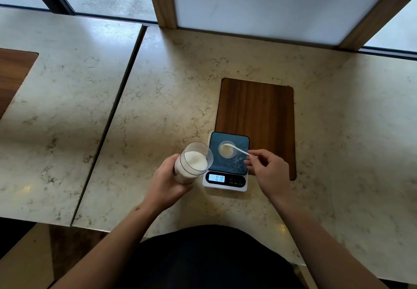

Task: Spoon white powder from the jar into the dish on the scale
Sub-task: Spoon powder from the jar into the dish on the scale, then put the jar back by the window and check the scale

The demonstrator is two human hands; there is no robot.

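A clear jar (194, 162) holding white powder is tilted toward the scale, gripped around its lower body by my left hand (168, 181). A small white scale (226, 181) with a dark blue platform stands just right of the jar; its lit display reads 0.18. On the platform sits a small round clear dish (226, 152) with some white powder in it. My right hand (268, 169) pinches the handle of a thin white spoon (238, 150), whose bowl, loaded with powder, hovers over the dish's far-left rim.
The scale rests on a marble counter (158, 108), overlapping the near-left corner of a wooden inlay panel (257, 119). A seam divides this counter from another slab to the left. A wood-framed white panel (259, 4) rises at the back edge.
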